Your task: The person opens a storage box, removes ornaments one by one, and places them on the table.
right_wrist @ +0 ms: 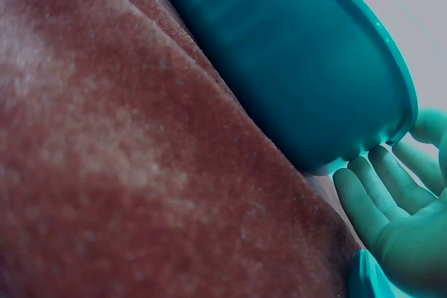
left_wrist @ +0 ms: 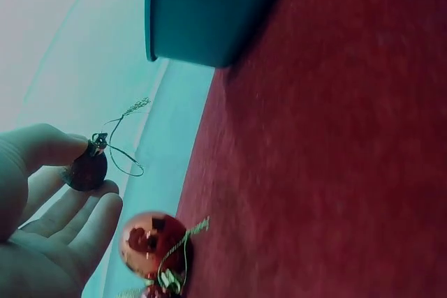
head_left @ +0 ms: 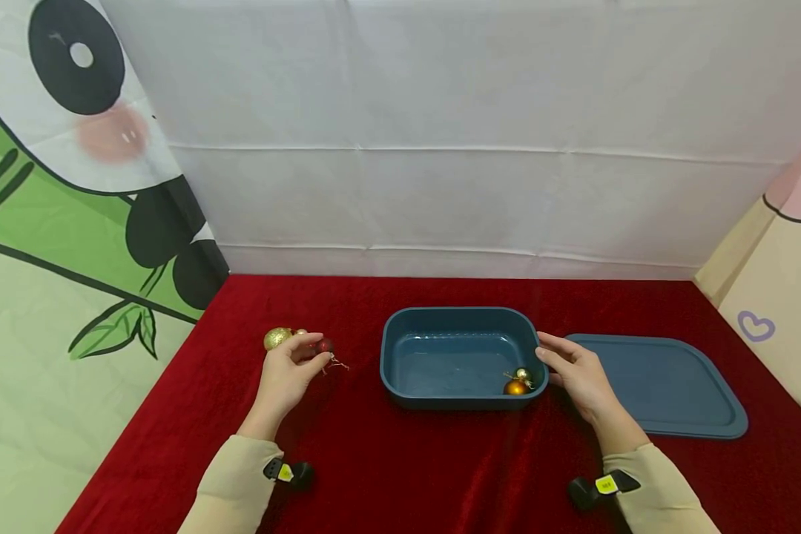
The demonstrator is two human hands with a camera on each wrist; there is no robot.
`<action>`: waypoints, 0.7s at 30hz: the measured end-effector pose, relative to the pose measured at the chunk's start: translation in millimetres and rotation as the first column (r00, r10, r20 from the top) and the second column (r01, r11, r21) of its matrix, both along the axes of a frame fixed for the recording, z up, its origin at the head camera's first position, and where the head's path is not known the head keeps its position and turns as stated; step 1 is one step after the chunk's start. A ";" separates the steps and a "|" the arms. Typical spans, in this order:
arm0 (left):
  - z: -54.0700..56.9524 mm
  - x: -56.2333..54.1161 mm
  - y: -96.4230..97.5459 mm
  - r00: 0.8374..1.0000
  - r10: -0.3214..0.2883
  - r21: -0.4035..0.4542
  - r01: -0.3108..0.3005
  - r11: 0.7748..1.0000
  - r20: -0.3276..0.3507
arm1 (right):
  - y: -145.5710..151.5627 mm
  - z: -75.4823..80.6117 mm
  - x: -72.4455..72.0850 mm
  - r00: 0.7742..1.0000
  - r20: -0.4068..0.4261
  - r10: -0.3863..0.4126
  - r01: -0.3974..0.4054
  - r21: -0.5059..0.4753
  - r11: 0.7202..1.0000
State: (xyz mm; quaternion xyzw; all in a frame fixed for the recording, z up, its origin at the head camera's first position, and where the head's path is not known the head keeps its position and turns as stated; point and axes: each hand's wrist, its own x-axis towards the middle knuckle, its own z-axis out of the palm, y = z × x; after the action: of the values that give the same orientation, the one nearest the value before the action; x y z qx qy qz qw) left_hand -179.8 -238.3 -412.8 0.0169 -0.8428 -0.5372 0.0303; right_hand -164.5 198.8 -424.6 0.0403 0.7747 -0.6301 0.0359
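Between thumb and fingers, my left hand (head_left: 287, 378) pinches a small dark red Christmas ball (head_left: 324, 345), its thin hanging loop dangling free in the left wrist view. Beside that hand lie a gold glittery ball (head_left: 277, 339) and a shiny copper-coloured ball (left_wrist: 150, 242), partly hidden in the head view. A blue rectangular plastic box (head_left: 463, 401) stands in the middle of the table. My right hand (head_left: 577, 374) holds its right end, thumb at the rim and fingers against the outer wall. Inside, an orange ball (head_left: 515, 387) and a greenish-gold ball (head_left: 522, 373) sit in the near right corner.
A flat blue lid (head_left: 674, 386) lies on the table to the right of the box, partly behind my right hand. Red velvety cloth (head_left: 400, 475) covers the table. A white fabric backdrop (head_left: 440, 200) rises along its far edge.
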 end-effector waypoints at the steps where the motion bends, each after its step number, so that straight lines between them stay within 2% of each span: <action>1: -0.3 0.6 -2.2 1.000 0.006 -0.009 -0.006 1.000 -0.003 | -0.2 -0.1 0.2 1.000 0.000 -0.001 0.001 -0.003 1.000; 11: -1.1 7.4 -27.3 0.998 0.057 -0.082 -0.059 0.995 -0.023 | -2.8 -1.1 -0.4 1.000 0.005 -0.001 0.001 -0.021 1.000; 21: -1.5 9.7 -44.3 0.995 0.099 -0.148 -0.099 0.984 -0.005 | -4.5 -2.1 -0.6 1.000 -0.005 -0.005 0.004 -0.038 0.999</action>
State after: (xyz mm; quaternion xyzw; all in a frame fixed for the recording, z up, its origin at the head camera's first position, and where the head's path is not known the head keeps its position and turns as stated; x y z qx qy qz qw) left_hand -170.1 -282.6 -414.2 0.0572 -0.8784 -0.4711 0.0571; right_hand -165.1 194.3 -426.8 0.0396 0.7625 -0.6449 0.0333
